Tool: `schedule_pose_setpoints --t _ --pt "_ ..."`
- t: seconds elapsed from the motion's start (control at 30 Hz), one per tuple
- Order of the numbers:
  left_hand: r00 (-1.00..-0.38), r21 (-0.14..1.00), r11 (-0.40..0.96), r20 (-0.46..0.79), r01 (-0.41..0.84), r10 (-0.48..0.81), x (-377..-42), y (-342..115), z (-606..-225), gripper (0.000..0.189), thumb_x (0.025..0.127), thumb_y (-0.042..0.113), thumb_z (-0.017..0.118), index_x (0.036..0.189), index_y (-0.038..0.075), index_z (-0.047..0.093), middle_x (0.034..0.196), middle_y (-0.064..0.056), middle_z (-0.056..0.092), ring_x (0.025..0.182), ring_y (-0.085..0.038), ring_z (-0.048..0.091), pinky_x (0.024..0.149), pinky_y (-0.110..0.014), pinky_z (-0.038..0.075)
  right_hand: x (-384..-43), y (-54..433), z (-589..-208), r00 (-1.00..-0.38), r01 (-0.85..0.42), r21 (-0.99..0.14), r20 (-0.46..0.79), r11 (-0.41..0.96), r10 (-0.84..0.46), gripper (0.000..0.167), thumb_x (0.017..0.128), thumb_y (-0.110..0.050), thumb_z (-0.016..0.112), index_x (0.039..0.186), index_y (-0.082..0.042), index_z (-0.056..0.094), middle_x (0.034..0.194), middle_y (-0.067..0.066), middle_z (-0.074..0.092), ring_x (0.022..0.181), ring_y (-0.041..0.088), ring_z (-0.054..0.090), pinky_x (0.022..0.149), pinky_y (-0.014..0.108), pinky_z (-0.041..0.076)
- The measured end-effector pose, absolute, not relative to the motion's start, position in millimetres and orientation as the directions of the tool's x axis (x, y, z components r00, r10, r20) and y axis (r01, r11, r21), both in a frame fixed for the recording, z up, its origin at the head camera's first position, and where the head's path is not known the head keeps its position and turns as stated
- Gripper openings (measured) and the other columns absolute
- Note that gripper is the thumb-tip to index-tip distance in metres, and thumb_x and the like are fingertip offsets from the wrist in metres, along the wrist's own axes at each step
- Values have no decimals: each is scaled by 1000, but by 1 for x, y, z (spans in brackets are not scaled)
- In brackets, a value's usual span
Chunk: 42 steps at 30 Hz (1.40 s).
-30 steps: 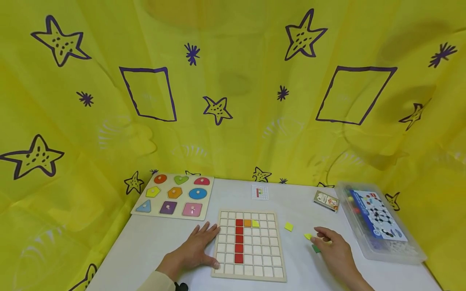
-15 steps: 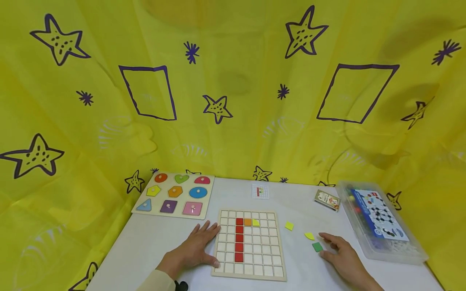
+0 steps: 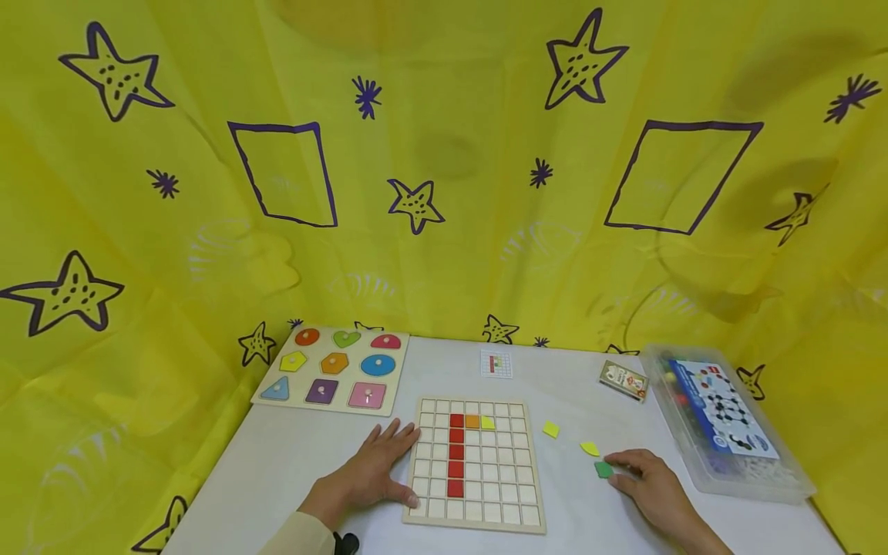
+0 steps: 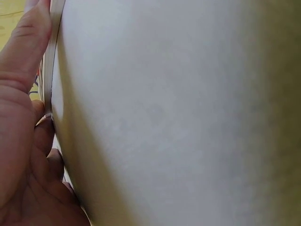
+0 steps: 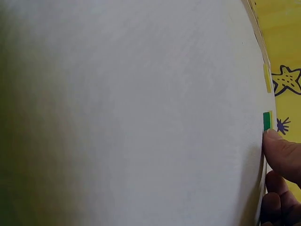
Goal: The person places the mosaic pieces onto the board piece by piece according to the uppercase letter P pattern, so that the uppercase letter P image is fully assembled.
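My left hand (image 3: 371,470) lies with spread fingers along the left edge of a wooden grid board (image 3: 479,529), its thumb on the lower left of the frame. On the board, red tiles (image 3: 455,455) form a column, with an orange tile (image 3: 472,422) and a yellow tile (image 3: 488,422) beside the top one. To the right of the board, my right hand (image 3: 652,486) pinches a small green tile (image 3: 603,469) between thumb and index finger, low at the tabletop. The right wrist view shows the thumb against the green tile (image 5: 267,121). A curved-edge yellow tile (image 3: 590,448) lies just beyond it.
Another yellow tile (image 3: 551,429) lies near the board's right edge. Farther back are a small pattern card (image 3: 496,364) and a little box (image 3: 623,381). A shape puzzle (image 3: 312,401) stands back left; a clear plastic case (image 3: 724,424) is at the right.
My right hand has let go of the curved-edge yellow tile, drawn back slightly to the right, and taken hold of the green tile. The left hand has stayed at the board.
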<state>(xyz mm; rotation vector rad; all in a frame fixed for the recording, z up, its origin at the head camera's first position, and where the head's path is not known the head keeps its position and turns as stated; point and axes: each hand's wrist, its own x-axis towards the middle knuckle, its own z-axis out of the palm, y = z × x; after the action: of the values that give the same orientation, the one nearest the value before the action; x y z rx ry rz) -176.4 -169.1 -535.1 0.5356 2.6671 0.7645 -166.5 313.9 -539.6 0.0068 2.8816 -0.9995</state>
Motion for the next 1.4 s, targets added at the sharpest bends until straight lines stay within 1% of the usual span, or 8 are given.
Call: schedule_pose_setpoints --t 0.17,0.3,0.4,0.47,0.73,0.9,1.13,1.4 --pt "-878 560 784 -196 266 438 -178 -169 -534 114 73 58 90 165 16 37 173 -6 33 164 -37 15 133 -61 6 -166 312 -542 -993 89 -642 -112 762 22 33 94 -21 79 121 -3 74 123 16 70 118 41 64 98 58 53" --pt "-877 557 785 -192 272 441 -179 -169 -534 114 73 59 89 165 16 37 173 -5 33 164 -37 15 133 -61 6 -164 311 -540 -992 120 -660 -107 742 66 35 95 -22 78 124 -3 72 115 10 75 106 26 68 89 40 56" --pt "-878 557 785 -190 273 440 -179 -169 -534 115 73 59 89 165 15 37 173 -6 34 164 -38 15 133 -61 6 -163 310 -538 -988 150 -696 -91 702 121 34 97 -18 76 127 -2 70 107 7 78 94 11 68 76 24 54" --pt "-878 558 784 -190 272 440 -179 -169 -534 115 73 58 90 165 15 37 173 -6 34 164 -38 15 133 -61 6 -164 310 -537 -982 175 -726 -83 665 169 34 97 -16 75 128 -1 70 105 8 79 88 4 67 71 19 53" --pt "-879 563 780 -182 274 441 -178 -171 -537 115 72 59 90 165 16 37 173 -5 34 164 -36 15 133 -60 6 -166 304 -538 -965 190 -776 -33 601 262 36 96 -12 77 131 -4 71 101 8 80 78 -6 61 64 19 50" --pt "-876 558 778 -176 287 449 -178 -172 -539 115 73 60 89 165 15 37 173 -5 34 164 -37 15 133 -60 6 -167 299 -539 -965 118 -786 52 606 255 33 95 -7 77 127 -3 73 99 11 80 77 -9 61 62 17 51" --pt "-876 557 779 -175 288 450 -179 -171 -537 115 73 59 89 165 15 37 173 -6 34 164 -37 16 133 -60 6 -170 287 -535 -967 86 -825 65 559 245 32 95 -6 77 127 -2 73 107 15 80 81 -12 63 65 15 54" --pt "-877 565 776 -178 280 446 -176 -169 -534 115 72 55 91 165 14 38 172 -6 35 164 -37 16 133 -61 7 -174 260 -531 -971 -5 -870 122 494 205 28 94 -2 77 122 -1 75 99 13 81 79 -8 66 64 16 55"
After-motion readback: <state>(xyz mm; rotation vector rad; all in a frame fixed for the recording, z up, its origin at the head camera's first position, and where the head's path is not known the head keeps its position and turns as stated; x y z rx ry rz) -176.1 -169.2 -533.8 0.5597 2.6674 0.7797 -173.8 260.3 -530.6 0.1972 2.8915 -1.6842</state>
